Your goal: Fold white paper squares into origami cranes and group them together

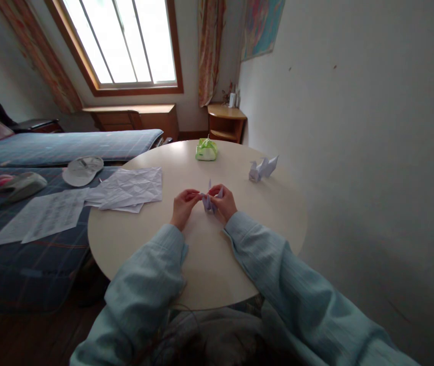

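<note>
Over the middle of the round table (155, 254), both my hands are closed on a small white origami crane (207, 204). With its fingertips, my left hand (184, 206) pinches the crane's left end. My right hand (223, 202) grips the other side, its fingers hiding part of the folded paper. A thin paper point sticks up between the hands. Farther back on the right stand folded paper cranes (263, 169), close together; their exact number is hard to make out.
Creased paper sheets (133, 187) lie over the table's left edge, beside printed sheets (54, 216) on a blue plaid bed (18, 279). A white cap (83, 170) rests there too. A green tissue pack (206, 150) sits at the table's far side. A wall (373, 178) stands right.
</note>
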Demonstrator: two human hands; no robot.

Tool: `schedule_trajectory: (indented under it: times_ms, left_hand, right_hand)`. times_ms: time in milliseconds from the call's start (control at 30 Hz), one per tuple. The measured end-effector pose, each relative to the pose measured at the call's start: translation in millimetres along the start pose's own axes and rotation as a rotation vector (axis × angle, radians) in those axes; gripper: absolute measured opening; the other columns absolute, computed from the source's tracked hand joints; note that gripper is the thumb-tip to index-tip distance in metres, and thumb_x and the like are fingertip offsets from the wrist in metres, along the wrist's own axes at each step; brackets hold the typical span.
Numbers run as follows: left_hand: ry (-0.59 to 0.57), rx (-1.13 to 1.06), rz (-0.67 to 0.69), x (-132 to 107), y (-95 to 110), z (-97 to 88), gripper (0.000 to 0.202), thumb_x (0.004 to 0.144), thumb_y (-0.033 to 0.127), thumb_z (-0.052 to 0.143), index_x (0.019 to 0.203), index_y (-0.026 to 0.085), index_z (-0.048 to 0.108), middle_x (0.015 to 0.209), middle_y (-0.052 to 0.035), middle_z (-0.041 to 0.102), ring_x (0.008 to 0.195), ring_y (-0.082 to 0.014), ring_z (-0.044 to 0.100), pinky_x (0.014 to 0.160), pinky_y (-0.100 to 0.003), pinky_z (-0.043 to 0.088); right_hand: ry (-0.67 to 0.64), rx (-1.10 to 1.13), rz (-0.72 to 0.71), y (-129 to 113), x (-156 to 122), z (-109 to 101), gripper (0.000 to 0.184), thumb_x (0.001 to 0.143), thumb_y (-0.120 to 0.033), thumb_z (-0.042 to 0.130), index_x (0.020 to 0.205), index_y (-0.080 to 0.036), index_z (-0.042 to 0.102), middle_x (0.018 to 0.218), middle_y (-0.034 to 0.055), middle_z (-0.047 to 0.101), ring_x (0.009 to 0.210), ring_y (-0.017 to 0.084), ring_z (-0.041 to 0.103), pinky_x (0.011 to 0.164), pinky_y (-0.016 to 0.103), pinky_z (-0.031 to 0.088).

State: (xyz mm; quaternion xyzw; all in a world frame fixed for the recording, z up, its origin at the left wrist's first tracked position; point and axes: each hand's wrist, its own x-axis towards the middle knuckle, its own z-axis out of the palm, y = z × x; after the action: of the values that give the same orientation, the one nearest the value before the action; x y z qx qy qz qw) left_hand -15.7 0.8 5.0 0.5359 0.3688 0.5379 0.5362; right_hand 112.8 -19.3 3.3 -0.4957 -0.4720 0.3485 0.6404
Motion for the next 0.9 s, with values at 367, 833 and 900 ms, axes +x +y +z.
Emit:
schedule_trajectory:
  times_ms: [367, 833, 900]
  left_hand:
    - [-0.053, 0.079, 0.004, 2, -7, 0.3, 0.025, 0.056, 0.03, 0.069, 0.075, 0.015, 0.064, 0.073, -0.0023, 0.066, 0.068, -0.0122, 0.058, 0.066, -0.025, 0.043]
    - [0.115, 0.146, -0.027, 6, -12, -5.2, 0.021, 0.057, 0.026, 0.065, 0.072, 0.015, 0.055, 0.069, -0.0001, 0.06, 0.063, -0.011, 0.055, 0.053, -0.02, 0.04]
    - [0.123, 0.144, -0.041, 6, -12, -5.3, 0.02, 0.058, 0.026, 0.063, 0.072, 0.015, 0.054, 0.07, 0.0, 0.06, 0.063, -0.0108, 0.056, 0.052, -0.019, 0.039]
  right_hand:
    - [0.021, 0.04, 0.017, 0, 3, -2, 0.027, 0.05, -0.035, 0.068, 0.065, -0.019, 0.051, 0.064, -0.0015, 0.058, 0.058, 0.012, 0.053, 0.056, 0.025, 0.044]
    - [0.093, -0.207, 0.07, 16, 11, -10, 0.022, 0.055, -0.036, 0.065, 0.063, -0.019, 0.053, 0.065, -0.0015, 0.061, 0.062, 0.013, 0.055, 0.065, 0.027, 0.044]
    - [0.106, -0.24, 0.096, 15, 11, -11, 0.02, 0.054, -0.033, 0.065, 0.063, -0.019, 0.053, 0.063, -0.0018, 0.06, 0.06, 0.013, 0.054, 0.062, 0.027, 0.044]
